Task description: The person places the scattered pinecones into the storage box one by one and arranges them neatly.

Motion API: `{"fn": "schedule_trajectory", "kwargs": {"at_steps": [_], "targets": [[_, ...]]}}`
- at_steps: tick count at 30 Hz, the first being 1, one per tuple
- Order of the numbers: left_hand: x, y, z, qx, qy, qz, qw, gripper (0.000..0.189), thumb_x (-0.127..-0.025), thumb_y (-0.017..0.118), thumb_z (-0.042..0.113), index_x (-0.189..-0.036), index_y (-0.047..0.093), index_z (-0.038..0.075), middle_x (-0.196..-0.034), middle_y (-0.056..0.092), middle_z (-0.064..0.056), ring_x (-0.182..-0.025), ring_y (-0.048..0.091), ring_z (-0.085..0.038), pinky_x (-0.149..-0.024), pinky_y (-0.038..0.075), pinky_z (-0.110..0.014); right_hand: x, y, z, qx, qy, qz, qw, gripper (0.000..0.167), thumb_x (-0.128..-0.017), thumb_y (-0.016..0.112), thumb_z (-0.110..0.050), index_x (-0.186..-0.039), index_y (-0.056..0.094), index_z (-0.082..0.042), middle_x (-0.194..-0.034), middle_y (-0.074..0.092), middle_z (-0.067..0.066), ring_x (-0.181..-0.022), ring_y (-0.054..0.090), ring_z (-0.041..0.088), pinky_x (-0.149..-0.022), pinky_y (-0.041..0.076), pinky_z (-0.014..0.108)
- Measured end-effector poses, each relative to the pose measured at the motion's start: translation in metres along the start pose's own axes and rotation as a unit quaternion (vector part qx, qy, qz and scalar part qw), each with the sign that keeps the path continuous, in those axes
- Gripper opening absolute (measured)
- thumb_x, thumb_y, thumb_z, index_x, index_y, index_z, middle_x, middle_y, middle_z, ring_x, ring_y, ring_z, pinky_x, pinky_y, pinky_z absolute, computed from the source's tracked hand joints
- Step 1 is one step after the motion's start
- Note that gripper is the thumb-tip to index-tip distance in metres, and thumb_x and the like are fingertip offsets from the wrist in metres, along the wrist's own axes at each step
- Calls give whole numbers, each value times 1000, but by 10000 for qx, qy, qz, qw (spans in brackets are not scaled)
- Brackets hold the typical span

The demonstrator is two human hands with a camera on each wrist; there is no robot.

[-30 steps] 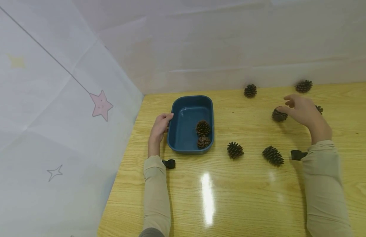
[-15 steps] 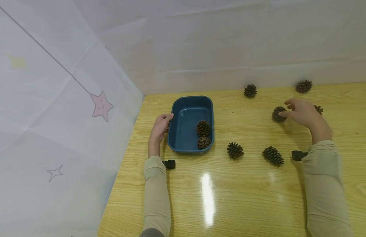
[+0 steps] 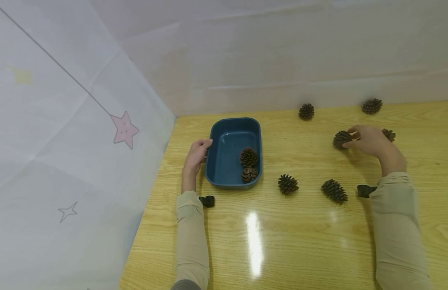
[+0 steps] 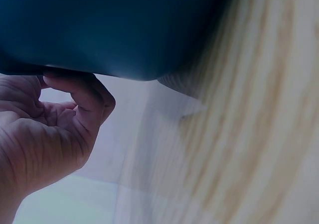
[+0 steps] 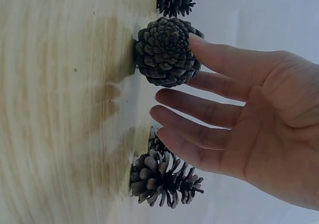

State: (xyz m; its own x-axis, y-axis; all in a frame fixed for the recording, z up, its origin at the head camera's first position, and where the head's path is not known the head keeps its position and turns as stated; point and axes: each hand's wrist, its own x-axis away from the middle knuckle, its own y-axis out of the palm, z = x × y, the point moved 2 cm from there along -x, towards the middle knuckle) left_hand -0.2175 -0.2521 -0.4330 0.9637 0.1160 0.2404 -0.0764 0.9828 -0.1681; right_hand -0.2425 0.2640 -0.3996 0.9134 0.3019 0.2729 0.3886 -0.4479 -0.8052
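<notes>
Right hand (image 3: 370,141) on it, thumb and forefinger pinching a pine cone (image 3: 341,139) at the wooden surface (image 3: 300,241), other fingers loosely extended! Left hand (image 3: 196,156) grips the left side of the blue rectangular dish (image 3: 225,161), two pine cones (image 3: 248,156) inside along its right wall.

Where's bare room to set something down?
The far and left parts of the blue tray are bare, as is the table between the sleeves, nearer than any pine cone. It's crowded around the right hand: cones lie on both sides.

Dark blue tray (image 3: 225,157), brown pine cones (image 3: 334,191), yellow wood-grained table (image 3: 300,241)
</notes>
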Motion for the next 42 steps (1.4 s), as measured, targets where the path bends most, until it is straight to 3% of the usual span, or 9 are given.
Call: {"fn": "schedule_trajectory", "kwargs": {"at_steps": [6, 12, 21, 32, 42], "targets": [[0, -1, 1, 21, -61, -59, 10000, 36, -108, 58, 29, -112, 59, -7, -74, 51, 0, -58, 49, -8, -54, 46, -21, -3, 1, 0, 29, 26, -23, 10000, 71, -106, 60, -30, -147, 32, 21, -136, 42, 49, -120, 46, 63, -93, 41, 72], [-1, 0, -1, -4, -45, -17, 10000, 37, -109, 57, 29, -116, 61, -8, -79, 55, -3, -61, 53, -9, -56, 47, -21, -11, 5, -1, 13, 87, -43, 10000, 83, -107, 59, -37, -155, 17, 17, -143, 34, 49, -126, 38, 66, -99, 35, 75], [0, -1, 1, -49, -19, 11, 10000, 38, -109, 58, 30, -115, 61, -7, -77, 53, -1, -59, 50, -8, -55, 45, -21, -18, 12, -3, 99, -137, 2, 9999, 68, -107, 61, -27, -152, 30, 14, -148, 31, 47, -130, 33, 67, -101, 31, 76], [-3, -4, 2, -7, -272, -123, 9996, 44, -110, 55, 30, -129, 59, -9, -81, 55, -1, -62, 51, -9, -56, 47, -23, -18, 12, -3, -6, -38, -29, 10000, 67, -106, 62, -26, -152, 31, 11, -149, 31, 46, -129, 34, 67, -100, 33, 77], [-1, -2, 1, -26, -141, -16, 9999, 41, -108, 58, 31, -122, 61, -8, -79, 54, 0, -61, 50, -7, -55, 45, -21, -15, 10, -3, -91, 24, 58, 9999, 69, -103, 67, -25, -151, 32, 10, -146, 33, 47, -127, 36, 67, -97, 36, 75]]}}
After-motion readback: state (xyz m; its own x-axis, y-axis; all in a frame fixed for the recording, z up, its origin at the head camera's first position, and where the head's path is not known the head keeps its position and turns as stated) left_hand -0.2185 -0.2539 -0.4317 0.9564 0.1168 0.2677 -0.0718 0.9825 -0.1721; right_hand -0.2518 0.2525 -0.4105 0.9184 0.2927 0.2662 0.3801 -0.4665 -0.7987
